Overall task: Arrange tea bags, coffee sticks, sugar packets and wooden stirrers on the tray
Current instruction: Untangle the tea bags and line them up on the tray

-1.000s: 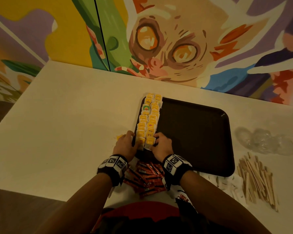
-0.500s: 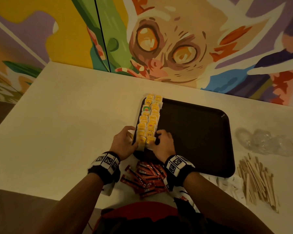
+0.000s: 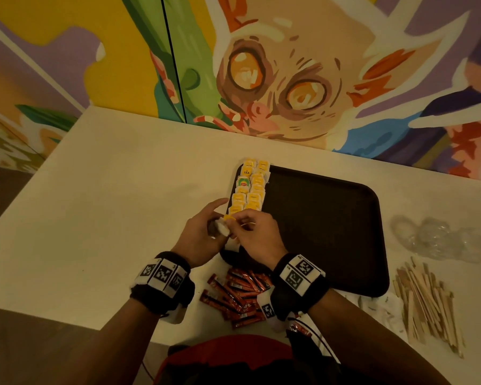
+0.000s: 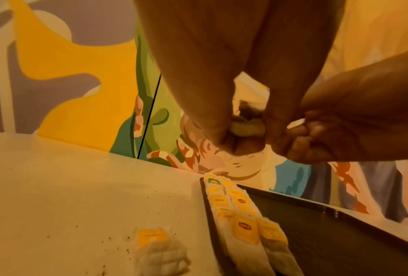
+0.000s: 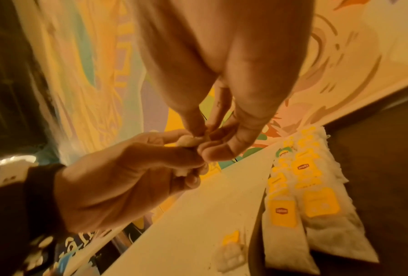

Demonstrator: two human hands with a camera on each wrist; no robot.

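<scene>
Both hands, left hand [image 3: 199,236] and right hand [image 3: 257,234], pinch one tea bag [image 3: 223,228] mid-frame; tea step, I'd guess it joins the tray [image 3: 331,218] rows next.

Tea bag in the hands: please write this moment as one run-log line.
left hand: grips tea bag | right hand: pinches its tag | tray: two tea-bag rows at left edge | table: one loose bag

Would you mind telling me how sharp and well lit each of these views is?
Head view: dim, warm, fairly sharp, edges bowed; the tray reads near black. Left wrist view: orange cast, left hand soft. Right wrist view: right hand and mural motion-smeared.
</scene>
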